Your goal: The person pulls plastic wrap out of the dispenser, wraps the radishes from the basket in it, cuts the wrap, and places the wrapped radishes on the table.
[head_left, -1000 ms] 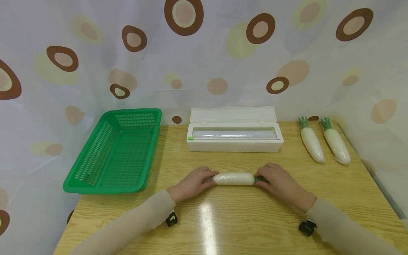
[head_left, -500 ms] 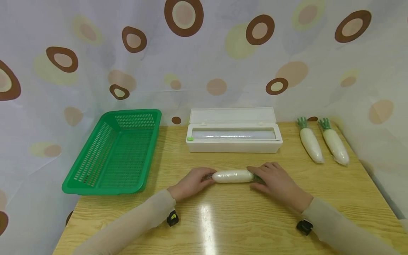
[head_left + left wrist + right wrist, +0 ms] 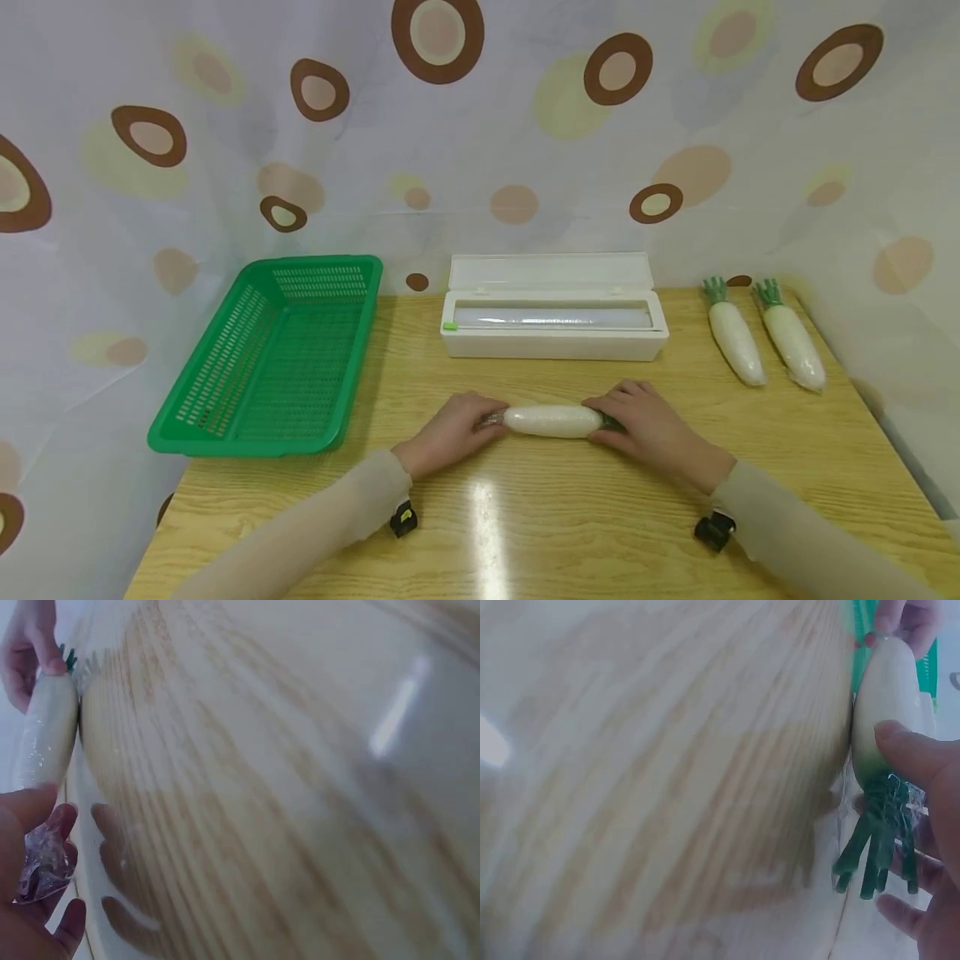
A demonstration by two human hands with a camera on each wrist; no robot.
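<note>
A white daikon radish in clear plastic film lies crosswise at the middle of the table, its stem end to the right. My left hand pinches the bunched film at the tip end. At the other end, my right hand holds the radish where body meets stems, its thumb on the white flesh. Short green stems stick out under film by the right fingers. Each palm is hidden in the head view.
Behind the hands stands a white cling film box, lid raised, a roll inside. A green basket is on the left. Two more daikons, one nearer and one by the edge, lie at the back right.
My right hand has slid slightly left, from the stems onto the shoulder of the daikon. My left hand stays at the tip end. The daikon has barely shifted.
</note>
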